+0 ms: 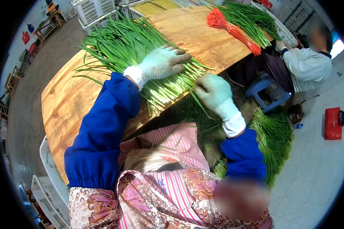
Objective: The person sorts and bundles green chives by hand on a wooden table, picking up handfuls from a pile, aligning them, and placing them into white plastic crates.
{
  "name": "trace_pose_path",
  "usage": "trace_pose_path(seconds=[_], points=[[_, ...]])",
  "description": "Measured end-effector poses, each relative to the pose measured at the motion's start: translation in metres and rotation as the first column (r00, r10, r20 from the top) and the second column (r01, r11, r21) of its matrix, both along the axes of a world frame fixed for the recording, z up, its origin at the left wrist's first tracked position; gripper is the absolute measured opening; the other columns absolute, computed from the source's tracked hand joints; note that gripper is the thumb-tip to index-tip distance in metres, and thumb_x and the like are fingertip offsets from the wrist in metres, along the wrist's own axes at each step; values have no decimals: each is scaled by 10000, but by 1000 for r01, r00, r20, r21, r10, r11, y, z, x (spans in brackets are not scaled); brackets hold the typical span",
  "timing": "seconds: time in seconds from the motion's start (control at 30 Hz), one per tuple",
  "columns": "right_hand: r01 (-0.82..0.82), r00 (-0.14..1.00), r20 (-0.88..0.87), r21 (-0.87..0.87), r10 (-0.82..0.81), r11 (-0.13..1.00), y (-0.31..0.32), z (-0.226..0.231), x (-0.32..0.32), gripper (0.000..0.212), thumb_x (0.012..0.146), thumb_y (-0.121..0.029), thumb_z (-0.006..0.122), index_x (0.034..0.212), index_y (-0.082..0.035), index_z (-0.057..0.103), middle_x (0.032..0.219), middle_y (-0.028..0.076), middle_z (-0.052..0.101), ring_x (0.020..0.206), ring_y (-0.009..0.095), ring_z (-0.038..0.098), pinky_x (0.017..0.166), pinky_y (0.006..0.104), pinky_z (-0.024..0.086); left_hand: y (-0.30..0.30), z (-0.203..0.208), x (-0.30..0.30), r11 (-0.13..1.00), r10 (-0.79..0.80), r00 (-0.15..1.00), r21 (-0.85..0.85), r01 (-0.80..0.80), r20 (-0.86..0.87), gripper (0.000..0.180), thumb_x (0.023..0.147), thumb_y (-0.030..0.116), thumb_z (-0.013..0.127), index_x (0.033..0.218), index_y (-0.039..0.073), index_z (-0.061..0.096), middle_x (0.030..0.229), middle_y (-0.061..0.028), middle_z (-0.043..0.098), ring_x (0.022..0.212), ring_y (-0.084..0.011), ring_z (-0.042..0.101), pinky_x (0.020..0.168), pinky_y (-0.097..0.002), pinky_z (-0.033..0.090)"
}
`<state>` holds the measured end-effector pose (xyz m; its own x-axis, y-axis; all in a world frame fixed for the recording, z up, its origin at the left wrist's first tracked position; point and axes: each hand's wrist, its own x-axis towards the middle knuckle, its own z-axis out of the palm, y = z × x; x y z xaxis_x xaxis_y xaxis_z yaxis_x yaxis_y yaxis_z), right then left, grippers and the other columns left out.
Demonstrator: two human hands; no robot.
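A broad pile of garlic chives (118, 42) lies on the wooden table, leaves toward the back and pale stem ends at the near edge. My left hand (165, 63), in a pale green knitted glove, rests flat across the stems with its fingers stretched out. Beside the cut ends at the table's edge is my right hand (214, 91), gloved alike, its fingers curled closed. A single drooping chive leaf (203, 105) appears pinched at its fingertips, which are partly hidden.
The table (70, 91) also bears red ties (233, 28) and another chive pile (252, 23). Loose chives (273, 141) heap on the floor at right, near a blue stool (267, 91). A seated person (307, 66) is beyond. White crates (95, 13) stand behind the table.
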<state>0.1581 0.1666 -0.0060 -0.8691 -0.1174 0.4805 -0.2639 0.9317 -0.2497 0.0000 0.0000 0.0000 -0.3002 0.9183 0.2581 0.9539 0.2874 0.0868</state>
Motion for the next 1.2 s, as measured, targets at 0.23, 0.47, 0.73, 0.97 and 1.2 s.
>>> trace_pose_path(seconds=[0.23, 0.47, 0.73, 0.97, 1.2], points=[[593, 802, 215, -394, -557, 702, 118, -109, 88, 191, 761, -188, 629, 849, -19, 617, 771, 157, 642, 710, 263, 633, 655, 342, 485, -1, 2, 1, 1000, 6, 1000, 3, -6, -3, 454, 884, 331, 463, 1286, 120, 454, 1281, -153, 470, 1203, -337, 410, 1029, -417, 292], [604, 616, 640, -11, -459, 797, 108, -188, 100, 313, 816, -343, 549, 965, -81, 628, 965, 203, 618, 912, 358, 587, 800, 429, 464, 5, -3, -2, 999, 15, 999, 37, -14, -50, 440, 871, 308, 504, 1271, 127, 472, 1259, -145, 488, 1167, -340, 434, 1002, -418, 324], [231, 797, 402, -892, 451, 388, 6, -46, 26, 230, 881, -195, 502, 931, -1, 615, 742, 45, 609, 596, 103, 544, 571, 217, 449, -5, -2, -1, 999, 15, 998, 40, -13, -65, 433, 877, 307, 487, 1260, 107, 475, 1231, -148, 505, 1145, -317, 457, 1009, -401, 313], [421, 662, 712, -611, 233, 670, 56, -108, 82, 217, 862, -230, 546, 897, -27, 617, 695, 34, 608, 575, 121, 557, 519, 236, 440, 8, -6, -1, 994, -44, 993, 98, 54, -106, 438, 879, 351, 474, 1248, 115, 482, 1219, -127, 515, 1126, -301, 473, 983, -404, 337], [166, 984, 151, -548, -98, 820, 37, -36, 61, 214, 786, -53, 574, 990, -28, 635, 906, 87, 648, 780, 137, 603, 704, 243, 471, -5, -19, -3, 993, 4, 993, 121, 11, -118, 438, 872, 343, 487, 1250, 122, 482, 1212, -125, 524, 1144, -315, 462, 991, -418, 344]])
